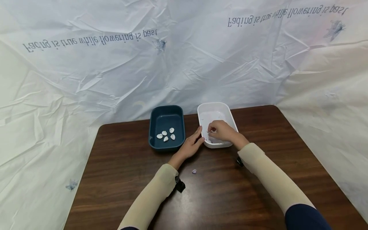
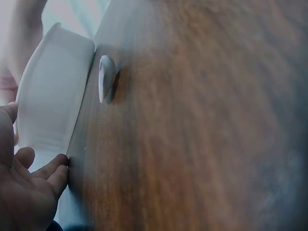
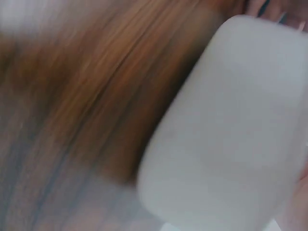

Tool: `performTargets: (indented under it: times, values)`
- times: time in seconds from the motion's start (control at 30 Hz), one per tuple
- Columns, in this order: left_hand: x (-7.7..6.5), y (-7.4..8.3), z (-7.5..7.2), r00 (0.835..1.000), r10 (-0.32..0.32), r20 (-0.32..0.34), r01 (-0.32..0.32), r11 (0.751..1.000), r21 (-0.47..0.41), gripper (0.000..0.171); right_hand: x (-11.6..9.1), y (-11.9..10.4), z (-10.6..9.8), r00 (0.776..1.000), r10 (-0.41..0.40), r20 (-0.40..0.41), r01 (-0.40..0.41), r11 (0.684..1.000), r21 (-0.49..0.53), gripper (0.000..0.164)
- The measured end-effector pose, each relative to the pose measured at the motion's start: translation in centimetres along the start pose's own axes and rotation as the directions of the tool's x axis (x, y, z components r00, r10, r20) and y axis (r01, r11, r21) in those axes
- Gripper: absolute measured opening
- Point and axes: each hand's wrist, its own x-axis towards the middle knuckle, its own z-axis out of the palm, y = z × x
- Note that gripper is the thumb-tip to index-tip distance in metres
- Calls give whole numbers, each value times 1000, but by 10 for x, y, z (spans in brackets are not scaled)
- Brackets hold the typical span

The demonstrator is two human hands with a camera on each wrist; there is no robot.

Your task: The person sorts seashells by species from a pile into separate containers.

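Observation:
My left hand (image 1: 191,146) rests against the near left corner of the white tray (image 1: 232,117), its fingers fairly straight along the side and fingertips at the rim. In the left wrist view, fingers (image 2: 57,179) reach low beside the tray's wall. Over the inside of the same tray, my right hand (image 1: 222,131) has its fingers curled, thumb and forefinger pinching a small pale piece whose kind I cannot tell. Small dark bits lie on the tray's floor. A small purplish shell (image 1: 194,171) lies on the table in front of the tray, also seen as a shell (image 2: 107,78) in the left wrist view.
A dark blue tray (image 1: 167,110) stands left of the white one, holding several white shells (image 1: 164,133). Both trays sit at the back of the brown wooden table (image 1: 123,166). Behind it hangs a wrinkled white sheet (image 1: 189,64) with printed lettering.

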Motion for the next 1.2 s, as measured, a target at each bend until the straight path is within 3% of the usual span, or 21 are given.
performTargets:
  times: [0.17,0.43,0.7,0.97,1.2]
  values:
    - [0,0,-2,1000,-4,9,4,1000,4,64,-14,-32,-5,995,-100,-21,100,995,-5,4]
    - [0,-3,-5,1000,-10,11,10,1000,-29,65,-30,-72,12,971,-238,34,238,971,13,11]
    - [-2,-4,-4,1000,10,26,-9,999,-50,67,-43,-88,27,966,-241,97,243,970,-13,6]
    - [0,-3,-4,999,20,31,-18,999,-48,67,-46,-96,46,941,-268,207,276,961,-11,5]
    - [0,-2,-3,999,11,44,-10,1000,-11,67,-45,-102,62,921,-222,320,246,969,-37,4]
